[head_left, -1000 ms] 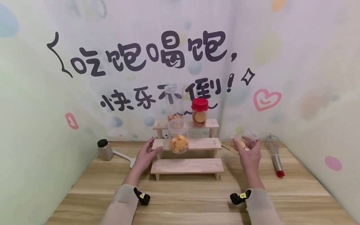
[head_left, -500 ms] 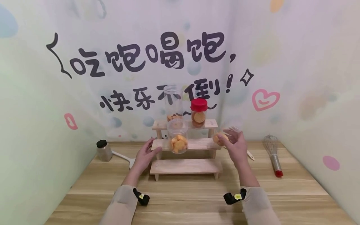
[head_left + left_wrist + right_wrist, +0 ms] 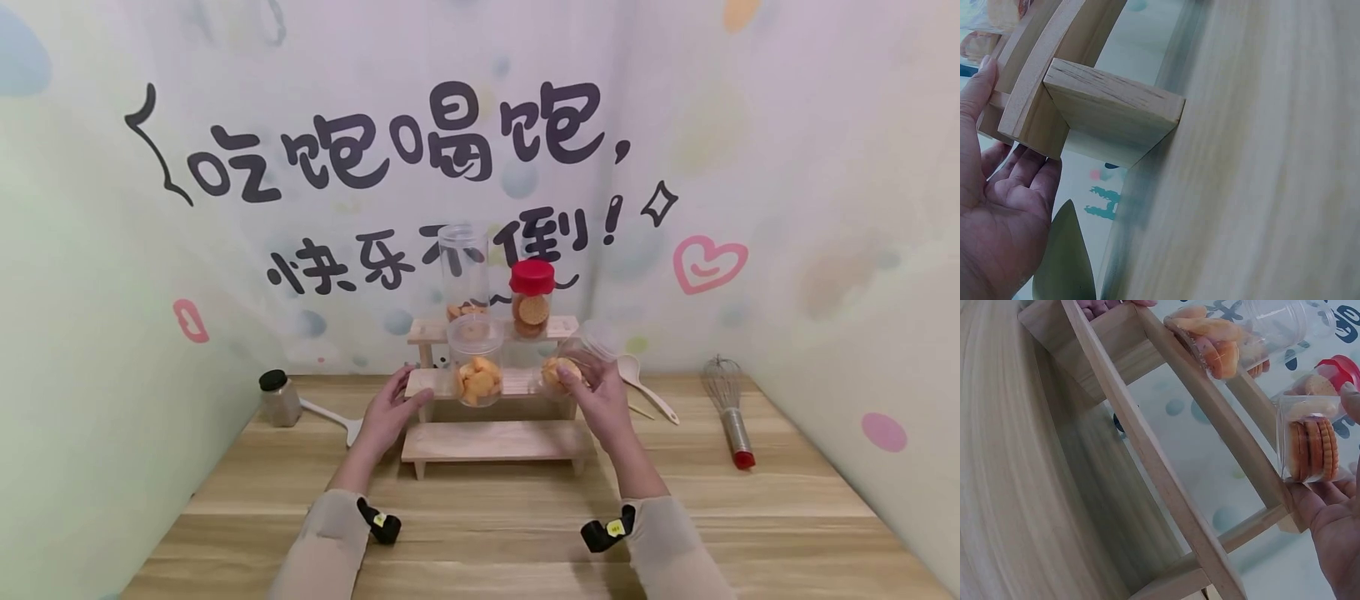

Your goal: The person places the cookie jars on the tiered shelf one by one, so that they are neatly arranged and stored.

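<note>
A three-step wooden display stand (image 3: 498,442) stands mid-table. My left hand (image 3: 390,410) grips the left end of its middle step; in the left wrist view the thumb lies on top and the fingers curl below. With my right hand (image 3: 606,407) I hold a clear jar of round biscuits (image 3: 558,373) at that step's right end. This jar leans right, its base close over the wood. The right wrist view shows stacked biscuits (image 3: 1313,450) inside. On the same step sits a clear jar of orange crackers (image 3: 477,382). Behind are a tall clear jar (image 3: 462,267) and a red-lidded biscuit jar (image 3: 533,279).
At the left lie a black-capped jar (image 3: 279,400) and a white utensil (image 3: 337,421), its wider end by my left forearm. To the right are a pale spoon (image 3: 647,390) and a whisk (image 3: 731,412). A printed backdrop (image 3: 375,167) rises behind the table.
My right hand has carried the biscuit jar leftward from beside the stand to the middle step's right end, uncovering the spoon. My left hand keeps its place on the stand.
</note>
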A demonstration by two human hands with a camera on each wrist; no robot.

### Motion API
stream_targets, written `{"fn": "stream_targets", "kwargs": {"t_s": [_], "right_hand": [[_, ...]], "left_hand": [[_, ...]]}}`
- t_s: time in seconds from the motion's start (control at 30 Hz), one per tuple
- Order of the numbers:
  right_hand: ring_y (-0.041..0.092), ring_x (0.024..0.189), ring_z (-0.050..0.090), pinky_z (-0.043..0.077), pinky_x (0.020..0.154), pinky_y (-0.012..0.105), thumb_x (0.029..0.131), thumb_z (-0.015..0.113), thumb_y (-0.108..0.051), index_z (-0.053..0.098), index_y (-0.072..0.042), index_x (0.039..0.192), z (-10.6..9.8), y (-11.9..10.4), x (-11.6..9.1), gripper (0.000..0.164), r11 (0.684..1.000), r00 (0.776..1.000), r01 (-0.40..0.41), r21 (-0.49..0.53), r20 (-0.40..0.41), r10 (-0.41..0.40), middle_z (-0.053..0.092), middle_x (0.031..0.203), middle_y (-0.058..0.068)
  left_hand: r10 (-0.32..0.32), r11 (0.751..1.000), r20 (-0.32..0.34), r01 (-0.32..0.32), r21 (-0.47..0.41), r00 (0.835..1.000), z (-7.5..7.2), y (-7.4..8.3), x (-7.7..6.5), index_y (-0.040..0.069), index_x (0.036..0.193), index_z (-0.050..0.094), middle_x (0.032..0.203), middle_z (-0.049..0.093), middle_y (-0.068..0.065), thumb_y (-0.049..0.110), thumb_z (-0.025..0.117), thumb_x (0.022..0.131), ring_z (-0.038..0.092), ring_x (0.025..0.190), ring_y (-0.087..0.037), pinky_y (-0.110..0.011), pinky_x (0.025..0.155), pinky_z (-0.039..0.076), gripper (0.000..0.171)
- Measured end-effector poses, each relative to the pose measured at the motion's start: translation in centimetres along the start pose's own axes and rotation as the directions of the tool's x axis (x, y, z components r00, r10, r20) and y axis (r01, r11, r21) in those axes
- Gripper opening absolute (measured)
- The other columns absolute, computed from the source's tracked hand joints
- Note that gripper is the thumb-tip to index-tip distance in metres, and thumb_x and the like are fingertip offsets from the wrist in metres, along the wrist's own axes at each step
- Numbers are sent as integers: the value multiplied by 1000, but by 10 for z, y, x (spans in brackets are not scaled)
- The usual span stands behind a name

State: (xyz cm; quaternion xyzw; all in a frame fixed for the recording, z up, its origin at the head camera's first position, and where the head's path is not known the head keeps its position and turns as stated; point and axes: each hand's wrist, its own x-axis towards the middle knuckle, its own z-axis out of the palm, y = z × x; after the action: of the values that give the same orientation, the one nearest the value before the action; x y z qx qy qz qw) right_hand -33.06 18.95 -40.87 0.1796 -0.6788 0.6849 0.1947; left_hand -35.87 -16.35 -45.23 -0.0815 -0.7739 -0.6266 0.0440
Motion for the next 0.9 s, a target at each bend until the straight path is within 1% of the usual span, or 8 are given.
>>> {"fn": "stream_targets", "kwargs": {"t_s": [0.17,0.23,0.3,0.47,0.53,0.6,0.77,0.9], "right_hand": [[35,138,45,52,90,16,95,71,-10,35,-3,143,2,-1,-1,60,996,1000,10,-89,-4,-11,54,139,23],[36,140,43,51,90,17,95,71,-9,33,-2,142,4,-7,-3,61,993,1000,8,-121,9,-7,52,140,24],[36,141,41,51,94,23,95,71,-9,32,-2,142,7,-16,-5,61,988,1000,6,-152,24,-2,50,142,25],[40,140,41,46,103,48,95,70,-8,35,2,139,14,-34,-10,57,980,999,7,-199,51,3,50,142,28],[42,138,42,47,102,52,95,71,-7,36,3,139,16,-35,-11,57,977,998,22,-212,60,-10,50,140,29],[41,136,45,50,99,49,94,71,-6,36,3,139,16,-31,-10,58,972,997,43,-229,73,-27,51,139,28],[34,123,55,58,84,39,91,75,-7,39,-2,139,15,-6,-6,60,940,990,134,-313,87,-112,55,134,23],[29,119,58,59,80,40,90,77,-13,39,-8,139,13,3,-7,62,921,982,186,-341,84,-167,58,132,16]], "left_hand": [[2,1000,1,-2,0,1000,0,0,0,21,154,39,157,39,-12,46,77,88,49,135,-32,-47,111,41,80],[7,1000,2,-7,-1,1000,0,0,1,20,155,38,157,39,-12,46,77,88,49,135,-33,-47,111,41,82],[9,1000,1,-9,2,1000,0,0,1,20,155,37,157,39,-13,47,77,88,49,135,-33,-47,111,41,83],[6,1000,1,-6,10,1000,0,0,1,20,155,37,157,39,-12,48,77,87,49,136,-33,-48,111,41,83],[3,1000,1,-3,13,1000,0,0,1,20,155,37,157,39,-12,48,77,87,48,136,-33,-47,111,41,83],[2,1000,-1,-2,12,1000,0,0,1,20,155,37,157,40,-12,48,77,87,48,136,-32,-47,111,41,83],[10,1000,-7,-10,12,1000,0,0,1,21,155,38,156,40,-12,48,77,87,49,136,-32,-47,111,42,82],[19,1000,-6,-19,15,1000,0,0,1,18,155,37,156,40,-14,46,77,88,49,135,-34,-47,111,42,82]]}}
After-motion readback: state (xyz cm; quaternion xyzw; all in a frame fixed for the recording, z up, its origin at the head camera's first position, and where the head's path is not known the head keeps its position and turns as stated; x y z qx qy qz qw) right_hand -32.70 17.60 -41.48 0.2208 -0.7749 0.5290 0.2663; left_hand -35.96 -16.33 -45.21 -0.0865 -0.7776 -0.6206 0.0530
